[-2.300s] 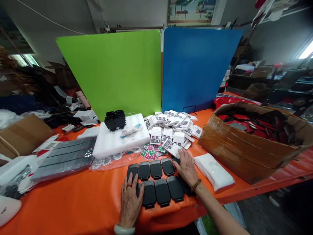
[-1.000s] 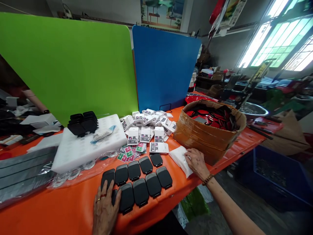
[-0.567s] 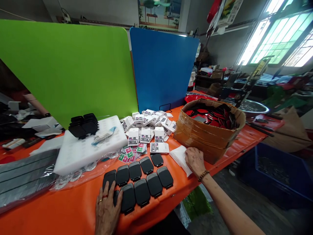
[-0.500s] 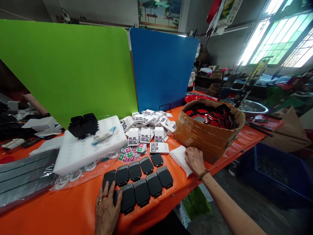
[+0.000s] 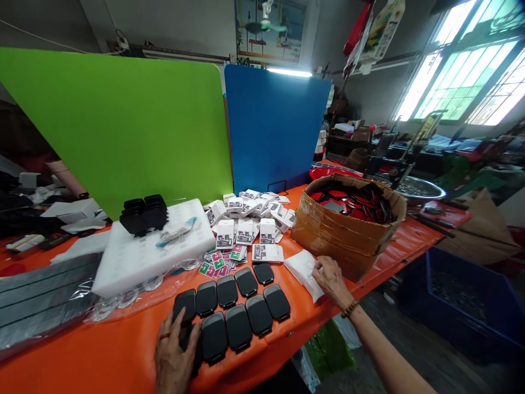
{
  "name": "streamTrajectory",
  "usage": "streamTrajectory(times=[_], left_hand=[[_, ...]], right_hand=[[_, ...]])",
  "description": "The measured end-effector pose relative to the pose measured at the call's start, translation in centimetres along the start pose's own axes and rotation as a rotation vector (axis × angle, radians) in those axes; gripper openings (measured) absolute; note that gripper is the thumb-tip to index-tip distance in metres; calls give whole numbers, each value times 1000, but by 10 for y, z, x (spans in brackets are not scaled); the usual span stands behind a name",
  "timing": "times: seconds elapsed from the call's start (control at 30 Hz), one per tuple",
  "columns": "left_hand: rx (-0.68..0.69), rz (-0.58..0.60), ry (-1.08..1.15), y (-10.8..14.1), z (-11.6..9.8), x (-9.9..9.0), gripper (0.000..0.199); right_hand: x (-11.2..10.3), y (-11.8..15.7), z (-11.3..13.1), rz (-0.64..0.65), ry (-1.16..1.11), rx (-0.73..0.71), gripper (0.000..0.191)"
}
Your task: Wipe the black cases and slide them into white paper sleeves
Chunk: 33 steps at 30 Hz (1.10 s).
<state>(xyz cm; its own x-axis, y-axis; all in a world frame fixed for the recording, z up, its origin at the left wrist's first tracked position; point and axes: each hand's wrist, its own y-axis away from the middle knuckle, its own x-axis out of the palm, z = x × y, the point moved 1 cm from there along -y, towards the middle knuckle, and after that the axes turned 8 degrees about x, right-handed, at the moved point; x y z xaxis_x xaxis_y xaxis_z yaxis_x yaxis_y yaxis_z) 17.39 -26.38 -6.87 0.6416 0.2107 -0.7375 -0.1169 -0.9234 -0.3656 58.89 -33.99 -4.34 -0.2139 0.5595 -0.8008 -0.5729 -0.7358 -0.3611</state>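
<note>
Black flat rounded plates [image 5: 238, 326] with small end tabs lie in two rows on the orange table. My left hand [image 5: 174, 350] is at the left end of the near row, fingers spread, resting on a plate that it partly hides. To the right lies a white flat packet [image 5: 304, 273], perhaps a stack of thin bags. The bent fingers of my right hand [image 5: 331, 279] pinch its right edge, beside a cardboard box [image 5: 340, 241]. Behind the plates are green and pink printed cards [image 5: 219, 262] and a heap of small white boxes [image 5: 246, 232].
Red and black pieces [image 5: 356, 202] fill the cardboard box. A white foam block [image 5: 118, 268] carries more black plates [image 5: 143, 213]. Green [image 5: 123, 131] and blue [image 5: 274, 126] partitions stand behind. A plastic-wrapped grey stack [image 5: 45, 295] lies left; a blue bin [image 5: 471, 306] stands right.
The view has tilted up a little. My left hand has shifted slightly down and left over the plate. My right hand's fingers have drawn together at the packet's edge.
</note>
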Motion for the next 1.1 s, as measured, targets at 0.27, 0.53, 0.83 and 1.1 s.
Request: streamTrajectory(times=[0.27,0.53,0.83,1.1], left_hand=[[-250,201,509,3,-77,-14,65],[-466,606,1158,28,-139,-7,76],[-546,382,1093,27,-110,-18,43],[-313,527,1015,13,-111,-53,18]], right_hand=[[-26,47,38,-57,-325,-35,12],[-17,114,126,82,-511,-255,6],[-4,135,151,265,-676,-205,7],[-16,109,163,825,-944,54,34]])
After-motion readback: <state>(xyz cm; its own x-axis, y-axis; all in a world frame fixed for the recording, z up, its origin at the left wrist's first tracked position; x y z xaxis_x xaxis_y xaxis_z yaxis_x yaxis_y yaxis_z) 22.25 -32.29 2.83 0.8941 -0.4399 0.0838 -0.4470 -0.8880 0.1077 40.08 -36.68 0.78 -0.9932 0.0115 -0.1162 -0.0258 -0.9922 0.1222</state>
